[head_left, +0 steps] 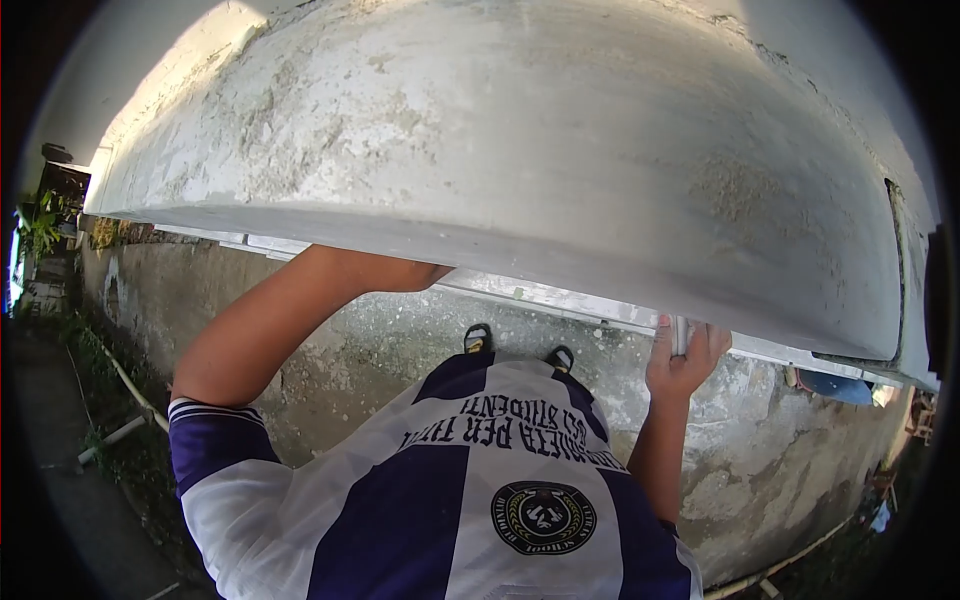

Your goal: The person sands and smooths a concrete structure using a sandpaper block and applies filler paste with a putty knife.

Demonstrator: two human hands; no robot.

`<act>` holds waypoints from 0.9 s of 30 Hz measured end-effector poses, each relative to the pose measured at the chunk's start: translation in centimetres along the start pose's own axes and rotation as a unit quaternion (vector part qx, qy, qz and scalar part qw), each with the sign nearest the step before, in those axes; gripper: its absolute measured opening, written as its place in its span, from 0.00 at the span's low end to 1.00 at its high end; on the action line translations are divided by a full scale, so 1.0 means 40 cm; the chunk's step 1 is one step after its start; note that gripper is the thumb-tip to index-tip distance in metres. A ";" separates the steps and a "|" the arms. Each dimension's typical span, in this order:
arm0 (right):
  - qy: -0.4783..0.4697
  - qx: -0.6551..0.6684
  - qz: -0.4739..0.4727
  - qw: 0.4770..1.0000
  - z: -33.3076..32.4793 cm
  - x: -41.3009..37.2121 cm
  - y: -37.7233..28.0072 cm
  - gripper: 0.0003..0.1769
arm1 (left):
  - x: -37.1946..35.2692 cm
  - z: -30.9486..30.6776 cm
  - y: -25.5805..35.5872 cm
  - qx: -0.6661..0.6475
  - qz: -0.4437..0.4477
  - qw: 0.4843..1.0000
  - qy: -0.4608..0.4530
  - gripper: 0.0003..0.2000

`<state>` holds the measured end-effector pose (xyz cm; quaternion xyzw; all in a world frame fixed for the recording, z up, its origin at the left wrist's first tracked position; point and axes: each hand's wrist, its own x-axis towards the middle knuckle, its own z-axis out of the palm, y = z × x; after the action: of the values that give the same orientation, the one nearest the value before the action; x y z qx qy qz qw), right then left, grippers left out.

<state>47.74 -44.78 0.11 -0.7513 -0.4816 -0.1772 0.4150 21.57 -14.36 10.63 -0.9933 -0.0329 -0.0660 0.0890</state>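
Note:
A broad concrete ledge (560, 150) with worn, patchy plaster fills the upper view. My left hand (415, 276) reaches beneath its lower edge; the fingers are hidden behind the ledge. Farther right, just under that edge, my right hand (686, 362) points upward. Its thumb and fingers close around a small light grey block-like object (681, 336), whose kind I cannot make out. Beneath the ledge, a whitish strip (530, 293) runs along between my hands.
My sandalled feet (479, 338) stand on a stained concrete floor (350, 345). Pale poles (125, 375) and plants (42, 225) are at the left. Under the ledge's right end is a blue object (835, 387); a pole (790, 562) lies at lower right.

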 end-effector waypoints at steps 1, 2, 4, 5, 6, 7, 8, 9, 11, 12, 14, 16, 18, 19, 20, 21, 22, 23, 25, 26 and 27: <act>-0.002 0.002 0.004 1.000 -0.003 -0.001 -0.004 0.18 | 0.013 -0.001 0.016 -0.015 -0.021 0.999 -0.038 0.20; -0.003 0.003 0.011 1.000 -0.004 0.000 -0.005 0.18 | 0.022 -0.002 0.016 -0.028 -0.030 0.998 -0.049 0.20; 0.002 -0.001 0.000 1.000 -0.003 0.002 -0.006 0.18 | 0.007 -0.006 0.007 -0.023 -0.022 0.999 -0.019 0.19; 0.003 -0.003 -0.005 1.000 -0.003 0.003 -0.005 0.18 | -0.009 -0.008 -0.006 -0.004 -0.012 1.000 0.007 0.19; 0.014 0.020 0.009 1.000 0.002 0.001 -0.003 0.18 | -0.026 -0.011 -0.019 0.014 -0.008 1.000 0.022 0.19; 0.024 0.044 0.025 0.998 0.011 -0.004 -0.002 0.18 | -0.043 -0.014 -0.036 0.035 -0.002 0.999 0.033 0.19; 0.030 0.046 0.030 0.998 0.014 -0.008 -0.002 0.18 | -0.056 -0.020 -0.049 0.049 -0.001 0.998 0.039 0.19; 0.037 0.047 0.035 0.998 0.018 -0.012 -0.003 0.18 | -0.060 -0.025 -0.052 0.057 0.001 0.997 0.044 0.19; 0.037 0.023 0.030 0.999 0.016 -0.014 -0.002 0.18 | -0.041 -0.016 -0.048 0.051 0.004 0.997 0.054 0.19; 0.036 0.020 0.031 0.999 0.014 -0.014 -0.001 0.19 | -0.023 -0.011 -0.033 0.037 0.004 0.998 0.056 0.19; 0.028 0.037 0.036 0.998 0.013 -0.009 -0.001 0.19 | 0.017 0.001 0.010 0.006 -0.014 0.999 0.035 0.18; 0.022 0.030 0.013 0.999 0.009 0.001 -0.005 0.19 | 0.040 0.007 0.034 -0.027 -0.029 0.999 0.022 0.18; 0.021 0.034 0.016 0.999 0.006 0.003 -0.004 0.19 | 0.031 0.002 0.033 -0.031 -0.025 0.999 0.033 0.18; 0.022 0.051 0.036 0.998 0.009 -0.002 -0.004 0.18 | 0.014 -0.003 0.024 -0.020 -0.021 0.999 0.042 0.18; 0.025 0.056 0.040 0.997 0.010 -0.005 -0.004 0.18 | -0.006 -0.008 0.010 -0.003 -0.014 0.999 0.053 0.18; 0.028 0.062 0.044 0.997 0.012 -0.007 -0.004 0.18 | -0.024 -0.016 -0.006 0.015 -0.008 0.998 0.060 0.18; 0.033 0.056 0.032 0.997 0.014 -0.005 -0.005 0.18 | -0.041 -0.023 -0.020 0.030 -0.005 0.997 0.067 0.18; 0.034 0.054 0.029 0.998 0.013 -0.006 -0.005 0.18 | -0.048 -0.027 -0.029 0.042 -0.001 0.997 0.071 0.18; 0.032 0.051 0.031 0.998 0.010 -0.008 -0.003 0.18 | -0.032 -0.043 -0.025 0.047 0.001 0.996 0.070 0.17; 0.026 0.043 0.031 0.998 0.009 -0.007 -0.004 0.18 | -0.022 -0.051 -0.022 0.052 0.000 0.996 0.067 0.17; 0.020 0.034 0.030 0.999 0.007 -0.006 -0.004 0.18 | -0.016 -0.058 -0.017 0.057 -0.002 0.996 0.063 0.17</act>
<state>47.45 -44.66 -0.14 -0.7474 -0.4559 -0.1629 0.4550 20.60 -14.17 12.93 -0.9804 -0.0334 -0.1266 0.1474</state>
